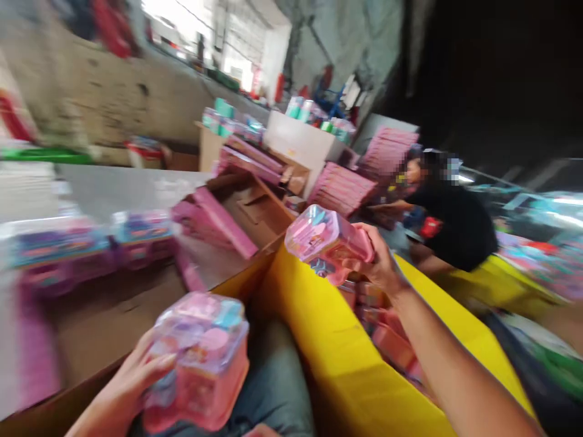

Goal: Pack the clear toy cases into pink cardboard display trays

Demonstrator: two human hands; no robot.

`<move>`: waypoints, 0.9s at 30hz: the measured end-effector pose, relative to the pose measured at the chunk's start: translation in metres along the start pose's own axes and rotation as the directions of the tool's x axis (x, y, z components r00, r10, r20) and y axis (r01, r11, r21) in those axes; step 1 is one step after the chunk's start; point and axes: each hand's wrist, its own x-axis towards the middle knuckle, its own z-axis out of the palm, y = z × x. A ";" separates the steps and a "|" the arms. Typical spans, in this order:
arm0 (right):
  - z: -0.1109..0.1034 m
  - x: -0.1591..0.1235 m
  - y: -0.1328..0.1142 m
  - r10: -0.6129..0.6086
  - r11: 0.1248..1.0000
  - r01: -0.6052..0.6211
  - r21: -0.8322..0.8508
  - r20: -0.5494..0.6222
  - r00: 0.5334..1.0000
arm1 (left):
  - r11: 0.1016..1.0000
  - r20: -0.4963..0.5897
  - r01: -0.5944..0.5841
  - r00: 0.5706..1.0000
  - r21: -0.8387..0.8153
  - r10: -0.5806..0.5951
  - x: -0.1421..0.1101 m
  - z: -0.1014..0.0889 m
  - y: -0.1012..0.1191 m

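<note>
My left hand grips a pink plastic toy case with a clear lid, held low above my leg. Colourful pieces show through its lid. In my right hand is a second pink toy case of the same kind, tilted over the edge of a yellow bin. Several more pink cases lie inside that bin, partly behind my right forearm. Left of my left hand, an open pink carton holds similar cases along its far side.
Another open pink carton sits beyond, with stacked pink cartons behind it. A person in a black shirt bends over at the right. A white box with packaged items stands farther back. Much of the surroundings is motion-blurred.
</note>
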 end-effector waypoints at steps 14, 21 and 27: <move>0.331 -0.027 0.033 -0.056 0.997 0.031 -0.072 -0.391 0.919 | 0.939 0.331 -0.248 0.888 -0.240 0.319 -0.031 -0.061 0.009; 0.346 -0.009 0.029 -0.008 1.000 0.009 0.003 -0.334 0.943 | 0.908 0.107 -0.190 0.963 -0.374 0.246 -0.025 -0.058 -0.001; 0.355 -0.012 0.025 0.012 1.000 -0.013 -0.002 -0.354 0.935 | 0.918 0.194 -0.218 0.936 -0.333 0.293 -0.020 -0.047 0.006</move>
